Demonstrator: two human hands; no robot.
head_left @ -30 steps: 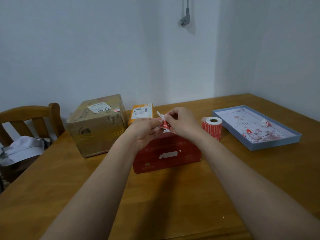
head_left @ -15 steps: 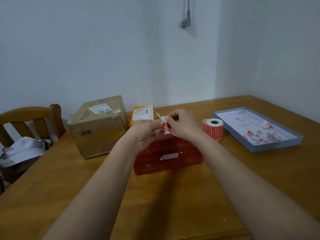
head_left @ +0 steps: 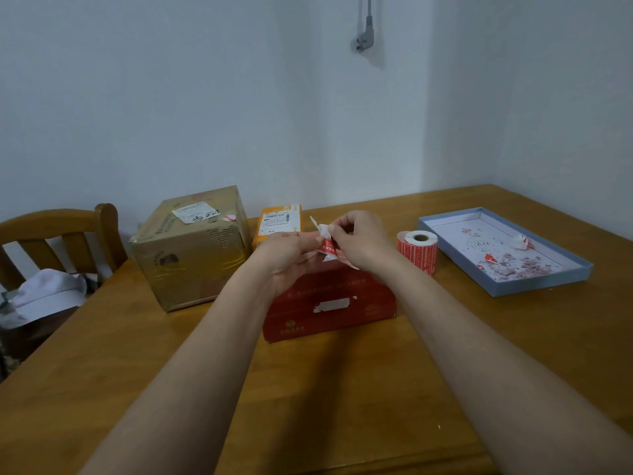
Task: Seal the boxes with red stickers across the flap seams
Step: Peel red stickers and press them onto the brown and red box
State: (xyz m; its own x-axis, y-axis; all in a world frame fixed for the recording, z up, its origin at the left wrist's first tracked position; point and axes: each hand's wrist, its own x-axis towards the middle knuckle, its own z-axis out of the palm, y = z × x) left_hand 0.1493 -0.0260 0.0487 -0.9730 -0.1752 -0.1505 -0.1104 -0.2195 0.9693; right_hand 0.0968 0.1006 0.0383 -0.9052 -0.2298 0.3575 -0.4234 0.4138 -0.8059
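Observation:
Both hands are raised over a flat red box [head_left: 329, 305] at the table's middle. My left hand [head_left: 287, 257] and my right hand [head_left: 363, 241] pinch a red sticker [head_left: 327, 248] between them, its white backing paper [head_left: 320, 229] partly peeled and sticking up. A roll of red stickers [head_left: 418, 250] stands upright just right of the red box. A taped brown carton [head_left: 191, 248] sits to the left, with a small orange box [head_left: 279, 221] behind the hands.
A shallow blue tray [head_left: 555, 272] with torn sticker scraps lies at the right. A wooden chair [head_left: 58, 234] with white cloth [head_left: 44, 296] on its seat stands at the table's left edge. A grey plug [head_left: 364, 36] hangs on the wall.
The hands have stayed together over the red box, working the sticker; the white backing stands a little further out from it. Nothing else on the table moved.

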